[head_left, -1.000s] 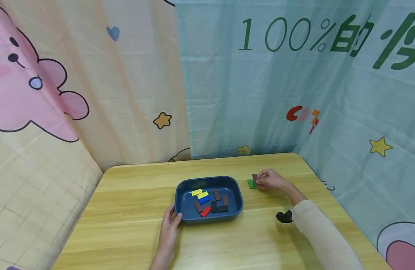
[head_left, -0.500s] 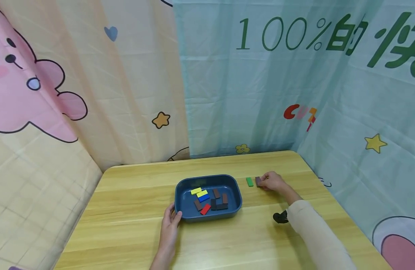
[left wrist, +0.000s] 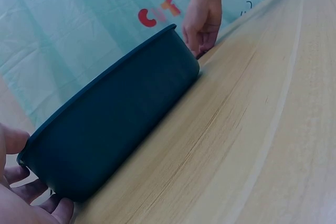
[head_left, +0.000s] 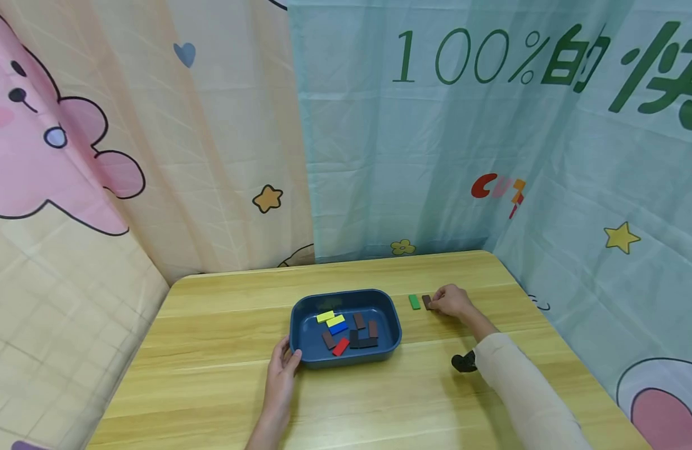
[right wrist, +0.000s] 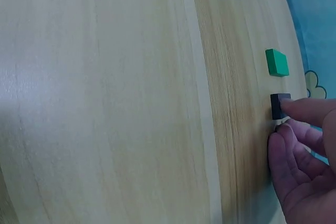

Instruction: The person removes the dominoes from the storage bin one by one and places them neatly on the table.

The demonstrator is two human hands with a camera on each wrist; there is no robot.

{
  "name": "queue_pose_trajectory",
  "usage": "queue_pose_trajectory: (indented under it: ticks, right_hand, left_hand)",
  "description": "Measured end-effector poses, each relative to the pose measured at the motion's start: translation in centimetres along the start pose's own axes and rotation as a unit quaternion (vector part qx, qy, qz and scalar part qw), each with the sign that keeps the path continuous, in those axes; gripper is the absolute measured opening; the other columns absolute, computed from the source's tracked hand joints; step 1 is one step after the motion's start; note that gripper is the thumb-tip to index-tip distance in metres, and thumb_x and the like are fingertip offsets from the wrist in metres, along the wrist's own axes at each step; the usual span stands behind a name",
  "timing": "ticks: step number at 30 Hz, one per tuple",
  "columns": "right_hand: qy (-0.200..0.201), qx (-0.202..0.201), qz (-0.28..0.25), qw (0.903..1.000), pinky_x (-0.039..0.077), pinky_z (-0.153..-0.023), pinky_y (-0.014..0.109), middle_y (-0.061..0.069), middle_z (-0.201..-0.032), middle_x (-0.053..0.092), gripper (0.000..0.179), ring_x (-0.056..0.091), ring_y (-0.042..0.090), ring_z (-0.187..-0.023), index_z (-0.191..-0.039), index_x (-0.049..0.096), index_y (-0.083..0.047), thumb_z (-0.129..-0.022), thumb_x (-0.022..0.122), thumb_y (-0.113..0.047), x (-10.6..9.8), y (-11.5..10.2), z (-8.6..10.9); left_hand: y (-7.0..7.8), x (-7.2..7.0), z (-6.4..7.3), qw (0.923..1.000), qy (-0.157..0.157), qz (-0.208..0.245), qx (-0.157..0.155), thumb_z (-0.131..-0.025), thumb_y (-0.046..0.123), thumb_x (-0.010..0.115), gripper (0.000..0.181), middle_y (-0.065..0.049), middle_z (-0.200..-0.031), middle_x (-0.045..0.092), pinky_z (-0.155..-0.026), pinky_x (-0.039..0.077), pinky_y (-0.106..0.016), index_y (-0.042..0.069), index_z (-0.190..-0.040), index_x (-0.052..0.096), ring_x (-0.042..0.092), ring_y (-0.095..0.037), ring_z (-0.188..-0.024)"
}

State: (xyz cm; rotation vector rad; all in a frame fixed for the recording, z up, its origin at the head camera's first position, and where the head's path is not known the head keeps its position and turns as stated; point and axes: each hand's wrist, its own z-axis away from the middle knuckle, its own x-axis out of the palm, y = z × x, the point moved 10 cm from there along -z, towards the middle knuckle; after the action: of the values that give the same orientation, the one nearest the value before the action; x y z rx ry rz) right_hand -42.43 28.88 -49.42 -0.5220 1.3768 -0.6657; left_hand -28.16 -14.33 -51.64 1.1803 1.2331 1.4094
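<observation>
A dark blue rectangular plastic box (head_left: 346,360) stands on the table. My left hand (head_left: 279,378) grips its near left corner, thumb at the rim and fingers around the outside wall; the left wrist view shows those fingers (left wrist: 34,190) under the corner. To the right of the box, a green block (head_left: 414,302) lies flat. Beside it lies a dark brown block (head_left: 427,302), its right edge between the thumb and fingers of my right hand (head_left: 451,302). In the right wrist view the thumb is on the brown block (right wrist: 276,107), with the fingers curled close below it.
Inside the box are several small flat blocks: yellow ones (head_left: 325,317), a blue one (head_left: 338,328), a red one (head_left: 341,347), and brown and black ones. A black wrist device (head_left: 464,362) shows at the right sleeve (head_left: 526,387). Printed curtains (head_left: 379,156) rise behind the wooden table (head_left: 227,312).
The brown block, held upright next to the green one a second ago, has moved slightly right and now lies flat beside it. My left hand stays on the box.
</observation>
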Motion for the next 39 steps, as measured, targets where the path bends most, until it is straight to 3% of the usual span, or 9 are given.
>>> queue_pose_trajectory:
  ticks: [5, 11, 16, 21, 27, 39]
  right_hand:
    - [-0.002, 0.003, -0.043, 0.9991, 0.058, -0.067, 0.032, 0.015, -0.100, 0.066, 0.019, 0.069, 0.021, -0.077, -0.100, 0.069, 0.000, -0.098, 0.072, -0.019, 0.2, 0.5, -0.3]
    - [0.005, -0.006, -0.057, 0.9983, 0.056, -0.065, 0.034, 0.012, -0.092, 0.067, 0.021, 0.066, 0.022, -0.075, -0.106, 0.069, 0.000, -0.099, 0.070, -0.020, -1.0, -0.1, -0.7]
    - [-0.022, -0.065, -0.023, 0.9974, 0.055, -0.072, 0.039, 0.012, -0.098, 0.068, 0.026, 0.065, 0.027, -0.082, -0.114, 0.068, 0.001, -0.102, 0.066, -0.022, -1.0, -3.1, -0.7]
    - [-0.064, -0.111, -0.032, 0.9913, 0.056, -0.084, 0.047, 0.012, -0.105, 0.067, 0.029, 0.066, 0.034, -0.096, -0.118, 0.067, 0.002, -0.102, 0.067, -0.022, 0.2, -6.5, -0.5]
    - [-0.090, -0.162, -0.015, 0.9826, 0.056, -0.079, 0.045, 0.008, -0.101, 0.067, 0.023, 0.065, 0.038, -0.096, -0.114, 0.070, 0.000, -0.101, 0.069, -0.019, 1.6, -10.5, -0.2]
    - [-0.132, -0.256, 0.061, 0.9557, 0.055, -0.078, 0.038, 0.001, -0.101, 0.072, 0.022, 0.067, 0.019, -0.092, -0.115, 0.071, -0.001, -0.100, 0.070, -0.016, 5.1, -16.8, 0.1]
  left_hand:
    - [0.1, -0.2, -0.1, 1.0000, 0.004, 0.003, -0.002, -0.110, 0.010, 0.048, 0.054, -0.030, -0.161, 0.027, -0.116, 0.030, -0.053, -0.004, -0.158, 0.028, 0.032, -0.047, -0.146]
    - [0.0, 0.1, -0.1, 0.9998, -0.001, 0.017, -0.007, -0.109, 0.009, 0.049, 0.054, -0.030, -0.161, 0.027, -0.116, 0.031, -0.054, -0.004, -0.158, 0.029, 0.032, -0.047, -0.145]
    - [-0.1, 0.1, -0.1, 0.9998, 0.000, 0.019, -0.002, -0.109, 0.009, 0.049, 0.052, -0.029, -0.160, 0.029, -0.116, 0.032, -0.054, -0.004, -0.157, 0.031, 0.033, -0.047, -0.145]
    - [-0.1, 0.0, -0.1, 0.9999, 0.002, 0.010, -0.001, -0.109, 0.009, 0.049, 0.052, -0.030, -0.160, 0.029, -0.116, 0.031, -0.055, -0.004, -0.157, 0.031, 0.032, -0.048, -0.145]
    - [0.0, -0.2, -0.1, 0.9999, -0.001, 0.010, 0.009, -0.109, 0.009, 0.049, 0.053, -0.030, -0.160, 0.029, -0.115, 0.031, -0.053, -0.005, -0.157, 0.031, 0.032, -0.048, -0.145]
    - [0.1, -0.2, -0.2, 0.9998, -0.006, 0.014, 0.012, -0.110, 0.010, 0.049, 0.053, -0.029, -0.161, 0.028, -0.116, 0.030, -0.054, -0.004, -0.157, 0.030, 0.031, -0.047, -0.146]
